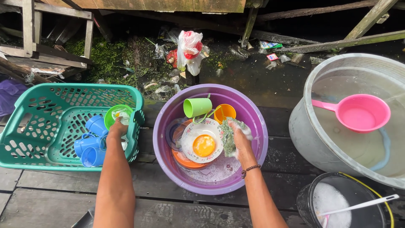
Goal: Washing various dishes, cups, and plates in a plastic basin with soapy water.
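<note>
While both forearms reach forward over the wet dark plank floor (50,202), the purple basin (168,169) sits between them and serves as the centre of the scene. Just right of the basin's near rim stands a black bucket (304,207) of suds with a white handle lying across it. Inside the basin, the right hand (241,139) is closed around a soapy green scouring pad (228,136), beside a white patterned plate (198,153) carrying a small orange bowl (203,145). Toward the basin's far side lie a light green cup (197,107) and an orange cup (224,112). Left of the basin, the left hand (117,128) grips a clear glass (123,116) over the teal basket (25,152), next to blue cups (90,145) and a green bowl (110,114). Right of the basin, a large grey tub (308,143) of water floats a pink dipper (359,112).
</note>
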